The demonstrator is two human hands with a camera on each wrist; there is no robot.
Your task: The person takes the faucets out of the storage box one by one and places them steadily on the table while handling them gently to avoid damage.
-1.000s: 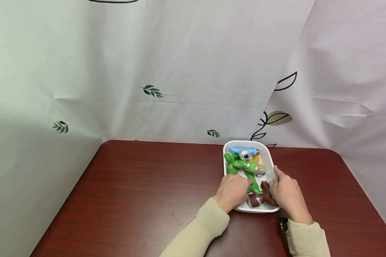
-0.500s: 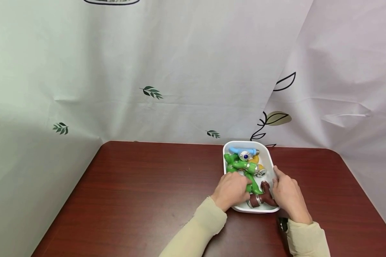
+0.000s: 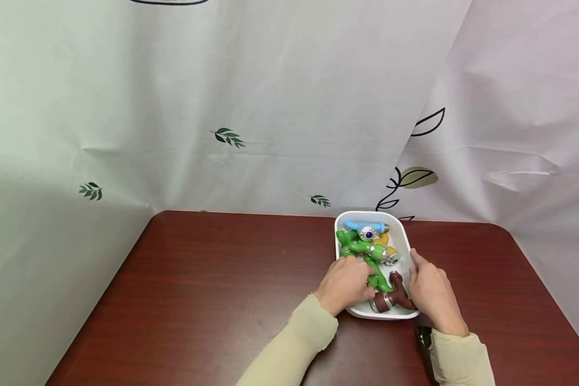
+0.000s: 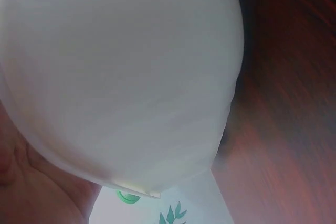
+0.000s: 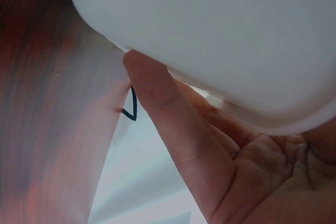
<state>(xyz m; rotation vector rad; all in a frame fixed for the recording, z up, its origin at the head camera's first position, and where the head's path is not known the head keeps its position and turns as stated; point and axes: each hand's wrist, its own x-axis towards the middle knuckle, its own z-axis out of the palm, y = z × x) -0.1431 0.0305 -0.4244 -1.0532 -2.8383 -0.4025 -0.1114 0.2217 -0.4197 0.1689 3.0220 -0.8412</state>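
Note:
A white tray (image 3: 405,236) holds several toy-bright taps: a light-blue tap (image 3: 364,226), green taps (image 3: 362,246), a yellow piece (image 3: 382,239) beneath them, and a brown tap (image 3: 399,292) near the front. My left hand (image 3: 344,284) reaches over the left rim, its fingers bent around a green tap (image 3: 380,279) whose near end they cover. On the right, my right hand (image 3: 431,292) grips the tray's side, with a digit against the rim in the right wrist view. The tray's pale outer wall (image 4: 121,77) hides the left fingertips in the left wrist view.
The tray stands on a dark red-brown table (image 3: 212,289), close to its back edge. Behind hangs a white cloth (image 3: 280,107) printed with leaves. A dark band (image 3: 424,336) shows at the right sleeve's cuff.
My left hand has shifted slightly left and back within the tray, uncovering more of the brown tap. The right hand and the tray have stayed in place.

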